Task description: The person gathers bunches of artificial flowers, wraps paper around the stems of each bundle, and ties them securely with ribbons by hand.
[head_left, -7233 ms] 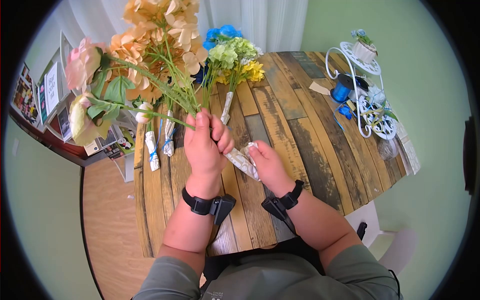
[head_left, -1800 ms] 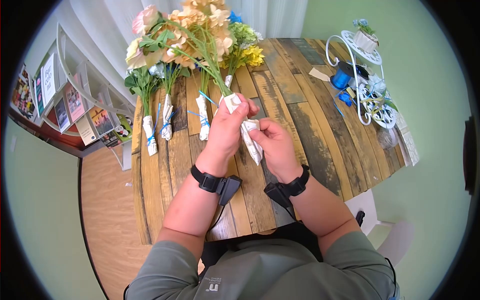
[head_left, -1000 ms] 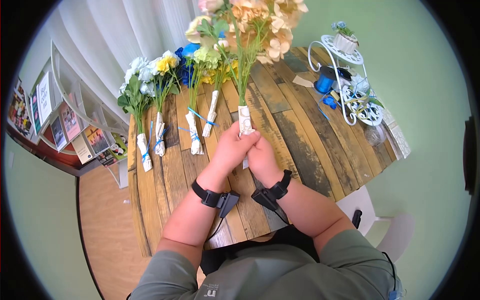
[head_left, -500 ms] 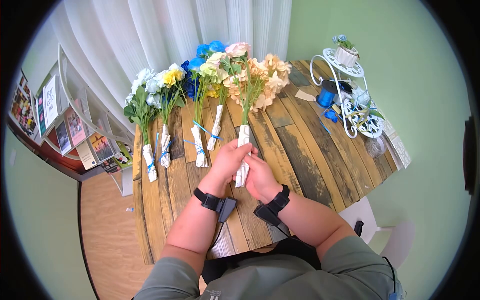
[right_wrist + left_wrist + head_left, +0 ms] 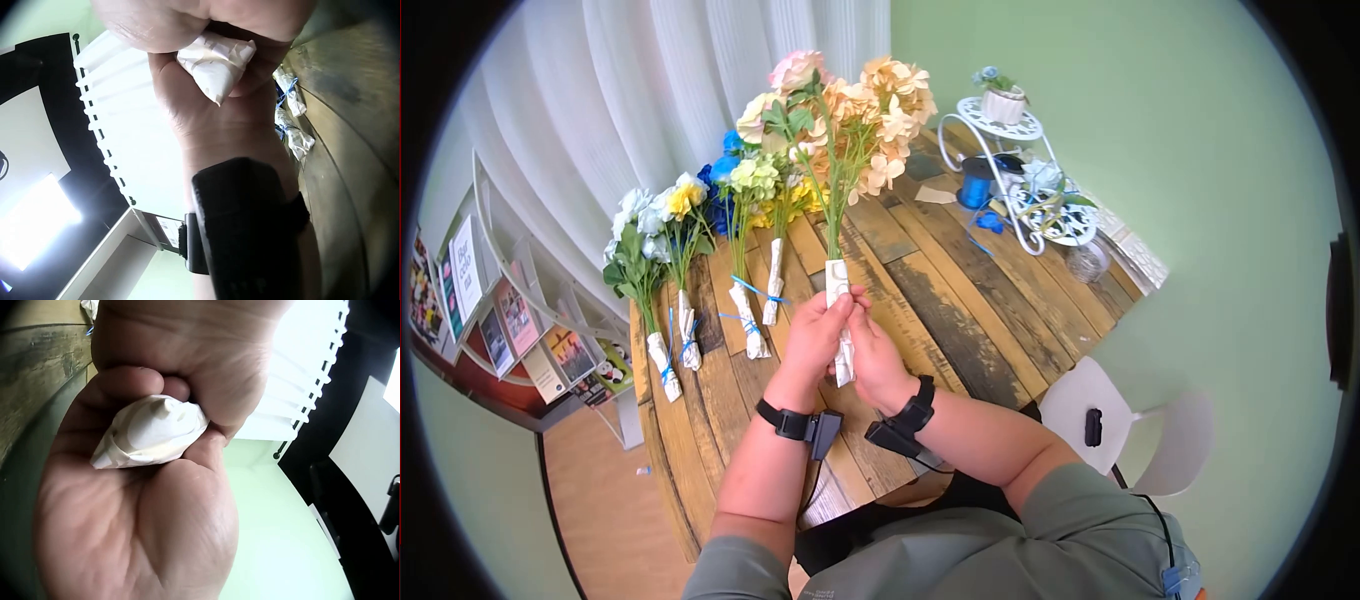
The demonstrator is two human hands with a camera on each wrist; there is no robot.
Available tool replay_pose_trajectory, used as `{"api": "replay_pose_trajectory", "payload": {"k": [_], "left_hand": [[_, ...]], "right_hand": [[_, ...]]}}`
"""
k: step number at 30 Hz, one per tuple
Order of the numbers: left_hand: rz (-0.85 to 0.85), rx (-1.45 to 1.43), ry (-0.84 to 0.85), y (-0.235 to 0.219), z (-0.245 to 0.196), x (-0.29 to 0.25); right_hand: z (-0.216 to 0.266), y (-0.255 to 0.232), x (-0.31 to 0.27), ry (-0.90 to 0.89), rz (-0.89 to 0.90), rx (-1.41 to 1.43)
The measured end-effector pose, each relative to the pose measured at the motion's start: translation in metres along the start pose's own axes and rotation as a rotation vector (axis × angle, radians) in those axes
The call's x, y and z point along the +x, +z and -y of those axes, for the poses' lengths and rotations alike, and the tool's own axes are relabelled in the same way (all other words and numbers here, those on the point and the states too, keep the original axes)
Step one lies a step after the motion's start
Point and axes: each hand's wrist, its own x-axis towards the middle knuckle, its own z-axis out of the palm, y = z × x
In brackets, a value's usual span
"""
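Observation:
Both hands hold one bouquet of artificial flowers [image 5: 855, 115], with peach, pink and cream heads, upright over the table's middle. White patterned paper [image 5: 836, 278] is wrapped round its stems. My left hand [image 5: 810, 335] grips the wrap from the left, its thumb along the front. On the other side, my right hand [image 5: 874, 358] cups it, thumb close to the left thumb. The paper's pointed lower end [image 5: 156, 431] pokes out between the palms in the left wrist view. That folded paper tip [image 5: 215, 69] also shows in the right wrist view.
Several paper-wrapped bouquets [image 5: 750, 325] with blue ties lie along the left of the wooden table [image 5: 960, 330]. At the back right stand a white metal stand [image 5: 1020, 128], a blue ribbon spool [image 5: 974, 188] and a paper scrap [image 5: 937, 195]. A white chair [image 5: 1080, 395] is at the right.
Earlier the left hand gripped bare stems leaning left while the right held the paper below; now paper wraps the stems and the bouquet is upright. The head view has turned right.

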Motion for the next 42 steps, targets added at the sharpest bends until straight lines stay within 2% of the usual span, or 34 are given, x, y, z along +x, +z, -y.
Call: {"api": "replay_pose_trajectory", "payload": {"k": [1, 3, 5, 6, 8, 10, 20, 23, 27, 29, 33, 35, 36, 38, 42], "left_hand": [[0.001, -0.019, -0.005, 0.004, 0.005, -0.001], [0.023, -0.015, -0.04, 0.015, 0.015, -0.005], [0.058, 0.035, -0.121, 0.024, 0.02, -0.013], [0.077, 0.032, -0.119, 0.03, 0.022, -0.015], [0.038, 0.011, -0.066, 0.047, 0.027, -0.018], [0.051, -0.004, -0.071, 0.057, 0.029, -0.024], [0.096, 0.112, -0.142, 0.073, 0.049, -0.036], [0.017, 0.032, -0.146, 0.073, 0.051, -0.037], [-0.002, 0.067, -0.175, 0.081, 0.044, -0.041], [-0.025, 0.233, -0.122, 0.083, 0.049, -0.041], [-0.019, 0.348, -0.149, 0.086, 0.054, -0.037], [0.029, 0.167, -0.237, 0.089, 0.061, -0.035], [0.025, 0.168, -0.235, 0.095, 0.062, -0.034], [-0.014, -0.01, -0.297, 0.108, 0.065, -0.034], [0.06, 0.044, -0.306, 0.119, 0.062, -0.027]], "right_hand": [[0.005, 0.001, -0.006, -0.01, -0.006, -0.007], [0.015, 0.004, -0.021, 0.054, -0.208, 0.029], [0.024, -0.009, -0.034, 0.104, -0.214, 0.059], [0.03, -0.014, -0.042, 0.159, -0.217, 0.096], [0.034, -0.017, -0.06, 0.133, -0.238, 0.067], [0.035, -0.017, -0.083, 0.211, -0.216, -0.03], [0.031, -0.04, -0.101, 0.143, -0.328, -0.088], [0.037, -0.035, -0.097, 0.141, -0.354, -0.142], [0.046, -0.028, -0.098, 0.171, -0.377, -0.128], [0.047, -0.031, -0.1, 0.172, -0.389, -0.102], [0.039, -0.045, -0.107, 0.119, -0.368, -0.029], [0.04, -0.049, -0.109, 0.099, -0.351, 0.0], [0.042, -0.051, -0.11, 0.099, -0.355, -0.003], [0.045, -0.054, -0.11, 0.101, -0.357, -0.011], [0.05, -0.063, -0.109, 0.126, -0.38, 0.077]]}}
